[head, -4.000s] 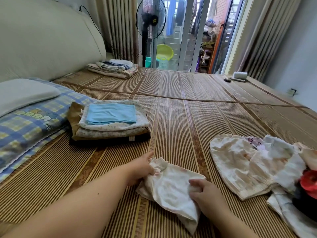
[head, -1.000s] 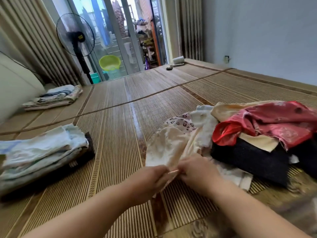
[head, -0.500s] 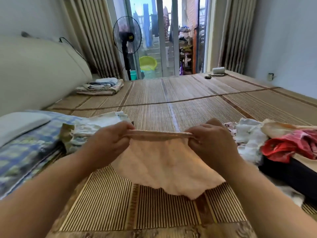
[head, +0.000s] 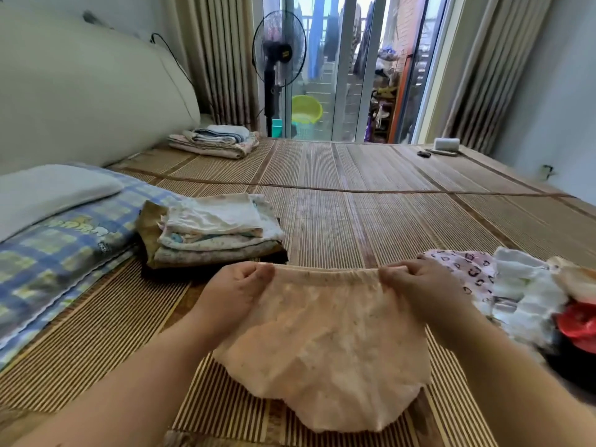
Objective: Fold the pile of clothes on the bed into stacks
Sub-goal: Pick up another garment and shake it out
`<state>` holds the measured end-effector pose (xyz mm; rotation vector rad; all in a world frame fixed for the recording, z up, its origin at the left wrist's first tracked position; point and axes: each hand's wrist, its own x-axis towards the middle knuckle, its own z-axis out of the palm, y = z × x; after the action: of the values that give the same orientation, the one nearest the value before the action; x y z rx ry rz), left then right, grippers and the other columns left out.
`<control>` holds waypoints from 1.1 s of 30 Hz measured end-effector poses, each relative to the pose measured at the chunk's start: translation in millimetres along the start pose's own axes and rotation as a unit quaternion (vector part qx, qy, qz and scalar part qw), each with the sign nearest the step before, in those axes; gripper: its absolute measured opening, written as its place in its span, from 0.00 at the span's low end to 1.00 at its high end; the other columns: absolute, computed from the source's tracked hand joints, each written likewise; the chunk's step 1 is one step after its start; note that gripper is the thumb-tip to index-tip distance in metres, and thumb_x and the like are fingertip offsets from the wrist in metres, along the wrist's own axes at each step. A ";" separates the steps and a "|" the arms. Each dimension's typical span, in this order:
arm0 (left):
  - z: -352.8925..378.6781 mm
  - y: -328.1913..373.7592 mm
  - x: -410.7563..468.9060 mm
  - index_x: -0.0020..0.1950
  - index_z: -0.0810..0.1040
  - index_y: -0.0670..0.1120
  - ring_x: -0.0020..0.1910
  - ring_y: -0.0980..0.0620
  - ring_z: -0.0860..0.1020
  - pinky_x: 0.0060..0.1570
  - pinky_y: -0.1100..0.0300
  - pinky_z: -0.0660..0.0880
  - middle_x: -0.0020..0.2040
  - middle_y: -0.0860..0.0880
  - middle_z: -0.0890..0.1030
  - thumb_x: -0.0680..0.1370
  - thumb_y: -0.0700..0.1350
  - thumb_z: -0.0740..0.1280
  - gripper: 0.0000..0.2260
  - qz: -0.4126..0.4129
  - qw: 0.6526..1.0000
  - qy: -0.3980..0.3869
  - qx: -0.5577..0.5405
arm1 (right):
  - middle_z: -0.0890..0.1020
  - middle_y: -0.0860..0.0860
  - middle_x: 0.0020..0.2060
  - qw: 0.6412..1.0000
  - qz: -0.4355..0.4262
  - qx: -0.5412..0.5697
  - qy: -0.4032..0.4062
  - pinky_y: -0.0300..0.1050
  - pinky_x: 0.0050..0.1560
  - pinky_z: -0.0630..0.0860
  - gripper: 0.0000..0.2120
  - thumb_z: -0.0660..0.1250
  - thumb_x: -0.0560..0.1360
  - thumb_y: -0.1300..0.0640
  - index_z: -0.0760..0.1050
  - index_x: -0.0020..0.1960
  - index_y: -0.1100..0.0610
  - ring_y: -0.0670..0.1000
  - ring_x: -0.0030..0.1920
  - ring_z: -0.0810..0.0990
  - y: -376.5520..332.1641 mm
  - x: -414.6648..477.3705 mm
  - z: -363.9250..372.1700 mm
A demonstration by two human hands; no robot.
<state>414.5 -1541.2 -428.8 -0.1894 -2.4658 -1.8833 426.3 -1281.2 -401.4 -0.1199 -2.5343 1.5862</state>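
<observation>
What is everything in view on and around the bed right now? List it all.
peach elasticated cotton garment: 1, peach, held up by its waistband over the mat, centre front
woven bamboo bed mat: 1, tan striped, covers the bed
near folded stack: 1, white and pastel, left of centre
far folded stack: 1, pink and blue, by the curtain
unfolded clothes pile: 1, white, red, black, heart print, right edge
checked pillow: 1, blue and yellow, far left
black pedestal fan: 1, black, at the glass door
yellow-green basin: 1, outside the door
left hand: grips the waistband
right hand: grips the waistband
</observation>
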 end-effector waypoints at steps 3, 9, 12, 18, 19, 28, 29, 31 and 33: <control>7.0 7.3 1.7 0.42 0.80 0.38 0.44 0.30 0.79 0.47 0.34 0.76 0.43 0.33 0.81 0.70 0.68 0.67 0.30 -0.020 0.998 0.048 -0.042 | 0.80 0.43 0.36 0.996 -0.026 0.031 0.074 0.23 0.32 0.69 0.05 0.67 0.75 0.59 0.82 0.45 0.53 0.31 0.35 0.78 -10.3 -2.8 21.2; 29.8 45.3 -18.1 0.47 0.85 0.52 0.45 0.50 0.84 0.48 0.50 0.80 0.43 0.49 0.86 0.77 0.56 0.65 0.12 0.088 0.995 -0.012 -0.052 | 0.86 0.46 0.43 0.985 -0.057 0.154 -0.046 0.39 0.46 0.79 0.10 0.67 0.76 0.54 0.80 0.56 0.50 0.43 0.46 0.84 -34.4 -22.1 53.3; 31.7 56.3 -32.6 0.52 0.84 0.52 0.46 0.59 0.83 0.43 0.65 0.77 0.46 0.53 0.85 0.79 0.56 0.59 0.16 0.136 0.985 -0.066 -0.079 | 0.85 0.44 0.47 0.981 -0.081 0.148 -0.096 0.45 0.56 0.77 0.23 0.68 0.69 0.44 0.75 0.63 0.45 0.43 0.51 0.83 -39.9 -28.7 57.4; 19.7 52.6 -43.3 0.54 0.79 0.68 0.50 0.65 0.77 0.47 0.62 0.75 0.50 0.64 0.79 0.69 0.68 0.61 0.17 0.184 0.975 -0.074 0.104 | 0.86 0.50 0.45 0.973 -0.097 0.178 -0.113 0.42 0.46 0.80 0.13 0.69 0.72 0.58 0.79 0.56 0.50 0.49 0.47 0.85 -50.3 -39.3 41.5; 17.0 51.2 -43.0 0.52 0.77 0.71 0.50 0.67 0.75 0.47 0.63 0.74 0.50 0.66 0.76 0.66 0.69 0.64 0.16 0.179 0.977 -0.004 0.119 | 0.86 0.50 0.44 0.974 -0.101 0.168 -0.109 0.41 0.44 0.80 0.13 0.67 0.74 0.63 0.79 0.57 0.52 0.49 0.46 0.85 -50.7 -39.6 37.4; 3.2 121.7 -12.2 0.51 0.82 0.47 0.42 0.56 0.83 0.40 0.66 0.78 0.43 0.51 0.84 0.76 0.42 0.68 0.05 0.083 0.987 -0.140 0.017 | 0.81 0.47 0.48 0.981 -0.176 -0.020 -0.074 0.44 0.49 0.80 0.20 0.64 0.73 0.68 0.78 0.57 0.47 0.47 0.48 0.81 -111.8 -38.1 -29.9; 1.4 133.6 -4.9 0.48 0.82 0.49 0.41 0.57 0.82 0.39 0.67 0.77 0.41 0.52 0.84 0.77 0.43 0.68 0.04 0.097 0.985 -0.132 0.054 | 0.82 0.50 0.46 0.981 -0.175 -0.046 -0.068 0.49 0.50 0.80 0.18 0.65 0.72 0.67 0.79 0.56 0.50 0.50 0.48 0.81 -119.8 -31.1 -37.3; -2.2 152.9 15.6 0.46 0.82 0.50 0.43 0.55 0.81 0.45 0.61 0.78 0.42 0.50 0.83 0.77 0.46 0.69 0.03 0.112 0.979 -0.124 0.112 | 0.83 0.56 0.41 0.980 -0.176 -0.079 -0.049 0.57 0.49 0.81 0.11 0.64 0.72 0.66 0.82 0.47 0.55 0.57 0.46 0.82 -132.9 -15.3 -48.8; -1.8 165.4 36.0 0.46 0.82 0.48 0.45 0.50 0.81 0.51 0.54 0.78 0.43 0.49 0.83 0.75 0.48 0.70 0.05 0.127 0.971 -0.115 0.166 | 0.82 0.61 0.40 0.978 -0.175 -0.114 -0.031 0.60 0.50 0.79 0.07 0.64 0.72 0.64 0.81 0.43 0.60 0.60 0.44 0.81 -139.6 3.2 -53.2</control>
<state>398.0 -1497.4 -266.1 -0.7084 -2.6963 -1.3965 433.8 -1294.7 -252.7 0.3365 -2.5932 1.1852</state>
